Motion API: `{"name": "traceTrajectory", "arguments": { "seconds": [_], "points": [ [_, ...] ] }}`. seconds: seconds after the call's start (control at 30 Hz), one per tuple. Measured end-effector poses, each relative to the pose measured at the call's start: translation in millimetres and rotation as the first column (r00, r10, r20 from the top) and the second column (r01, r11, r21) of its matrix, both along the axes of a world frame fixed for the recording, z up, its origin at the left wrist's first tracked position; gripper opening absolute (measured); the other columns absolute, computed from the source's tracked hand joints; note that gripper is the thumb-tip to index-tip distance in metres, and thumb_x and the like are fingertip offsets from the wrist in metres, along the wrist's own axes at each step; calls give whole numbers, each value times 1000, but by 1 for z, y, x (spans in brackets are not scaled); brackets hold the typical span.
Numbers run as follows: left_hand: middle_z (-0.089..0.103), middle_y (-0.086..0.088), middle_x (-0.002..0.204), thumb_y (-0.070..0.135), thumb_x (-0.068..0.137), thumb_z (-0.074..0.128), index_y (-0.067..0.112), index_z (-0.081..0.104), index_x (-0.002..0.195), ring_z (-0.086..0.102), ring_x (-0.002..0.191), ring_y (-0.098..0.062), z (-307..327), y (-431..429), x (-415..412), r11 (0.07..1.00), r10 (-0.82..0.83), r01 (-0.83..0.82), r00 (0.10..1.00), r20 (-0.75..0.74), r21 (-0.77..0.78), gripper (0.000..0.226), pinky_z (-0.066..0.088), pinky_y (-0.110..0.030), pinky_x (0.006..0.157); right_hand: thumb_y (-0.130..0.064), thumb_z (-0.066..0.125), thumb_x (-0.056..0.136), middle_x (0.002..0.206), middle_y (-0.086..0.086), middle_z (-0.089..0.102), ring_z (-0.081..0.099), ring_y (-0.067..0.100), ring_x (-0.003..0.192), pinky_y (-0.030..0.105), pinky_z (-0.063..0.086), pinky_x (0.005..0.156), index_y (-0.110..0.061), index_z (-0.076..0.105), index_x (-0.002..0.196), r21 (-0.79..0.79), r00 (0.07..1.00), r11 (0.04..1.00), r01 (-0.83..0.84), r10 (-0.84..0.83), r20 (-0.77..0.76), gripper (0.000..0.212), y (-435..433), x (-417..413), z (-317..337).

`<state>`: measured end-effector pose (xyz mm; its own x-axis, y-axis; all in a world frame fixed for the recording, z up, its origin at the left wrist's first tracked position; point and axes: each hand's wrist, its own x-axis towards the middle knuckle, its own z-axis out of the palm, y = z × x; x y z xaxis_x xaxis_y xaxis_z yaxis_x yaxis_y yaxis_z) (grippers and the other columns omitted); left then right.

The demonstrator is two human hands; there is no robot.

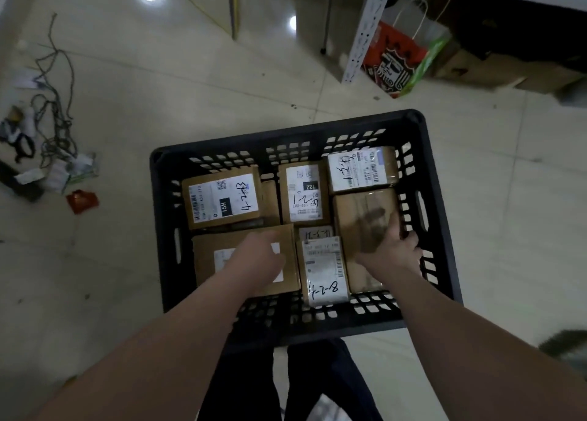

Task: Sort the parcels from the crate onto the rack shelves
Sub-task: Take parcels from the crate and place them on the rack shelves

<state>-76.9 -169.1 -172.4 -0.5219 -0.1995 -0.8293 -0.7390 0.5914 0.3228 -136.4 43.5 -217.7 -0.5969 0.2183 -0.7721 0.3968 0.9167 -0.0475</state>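
Right hand (390, 246) lies blurred on the plain brown parcel (359, 204) at the black crate's (160, 223) near-right corner; left hand (263, 255) covers the near-left parcel (209, 249); neither grip is readable; best lift one parcel, reading its label before choosing a shelf on the rack (365, 39).

Black crate (286, 128) is packed with labelled parcels. A plain taped box (352, 203) is pressed under the right hand's (392, 249) blurry spread fingers (374, 225). Just left of them, a narrow parcel (324, 268) is wedged. Left hand (263, 257) is parked over another box (208, 246), grip unclear.

Single head view, steeply downward (wide-angle), close above the crate (286, 131)
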Motion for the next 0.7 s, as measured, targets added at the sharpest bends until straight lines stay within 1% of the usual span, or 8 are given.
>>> {"name": "traceTrajectory", "arguments": {
  "seconds": [0.1, 0.17, 0.23, 0.3, 0.4, 0.5, 0.6, 0.7],
  "points": [
    [62, 0, 104, 21, 91, 54, 24, 57, 125, 60, 86, -17, -15, 6, -10, 1000, -27, 27, 1000, 4, 3, 34, 48, -27, 69, -49, 81, 69, 157, 21, 2, 19, 42, 141, 54, 34, 107, -35, -18, 151, 39, 999, 999, -20, 18, 46, 129, 2, 5, -18],
    [59, 2, 99, 21, 91, 54, 25, 55, 126, 60, 86, -19, -19, 9, -14, 999, -42, 42, 999, 25, 2, 35, 47, -28, 68, -53, 81, 66, 157, 21, -3, 17, 42, 141, 56, 35, 107, -34, -23, 149, 62, 998, 998, -29, 25, 64, 134, 3, 11, -26],
    [59, -2, 105, 20, 92, 54, 24, 50, 133, 60, 87, -21, -20, 11, -18, 997, -72, 72, 996, 44, 3, 41, 47, -28, 70, -53, 80, 65, 156, 22, -5, 16, 41, 141, 56, 34, 108, -33, -29, 146, 83, 997, 995, -49, 44, 63, 137, 3, 16, -31],
    [59, -5, 118, 19, 93, 53, 22, 48, 135, 61, 91, -22, -21, 10, -21, 994, -108, 108, 993, 53, -2, 43, 48, -28, 70, -54, 81, 64, 155, 22, -7, 15, 42, 141, 58, 32, 109, -31, -34, 144, 98, 997, 993, -62, 57, 56, 141, 1, 18, -35],
    [60, -5, 120, 19, 93, 52, 20, 53, 128, 59, 82, -15, -24, 7, -24, 989, -144, 145, 988, 50, -14, 36, 43, -21, 58, -59, 82, 59, 155, 21, -11, 11, 41, 143, 63, 28, 109, -29, -39, 141, 117, 997, 991, -63, 56, 61, 149, -1, 16, -39],
    [55, -6, 125, 21, 93, 52, 19, 49, 133, 57, 100, -19, -26, 6, -28, 983, -179, 182, 981, 80, -33, 40, 43, -23, 71, -62, 82, 56, 151, 22, -6, 14, 41, 141, 64, 27, 109, -29, -43, 139, 129, 997, 990, -57, 49, 59, 153, -2, 15, -41],
    [54, -8, 124, 24, 94, 51, 15, 47, 134, 57, 101, -22, -24, 6, -29, 982, -181, 185, 979, 94, -31, 41, 49, -28, 76, -62, 83, 54, 144, 23, 2, 20, 42, 136, 60, 30, 108, -32, -41, 139, 141, 1000, 990, -15, 12, 22, 153, -2, 15, -38],
    [54, -9, 127, 23, 94, 50, 16, 43, 138, 58, 103, -23, -15, 7, -27, 983, -180, 182, 979, 97, -14, 45, 50, -29, 80, -64, 81, 50, 144, 23, 1, 17, 42, 136, 61, 27, 109, -35, -36, 140, 130, 1000, 992, 2, 0, -17, 151, -3, 19, -29]
  ]
}}
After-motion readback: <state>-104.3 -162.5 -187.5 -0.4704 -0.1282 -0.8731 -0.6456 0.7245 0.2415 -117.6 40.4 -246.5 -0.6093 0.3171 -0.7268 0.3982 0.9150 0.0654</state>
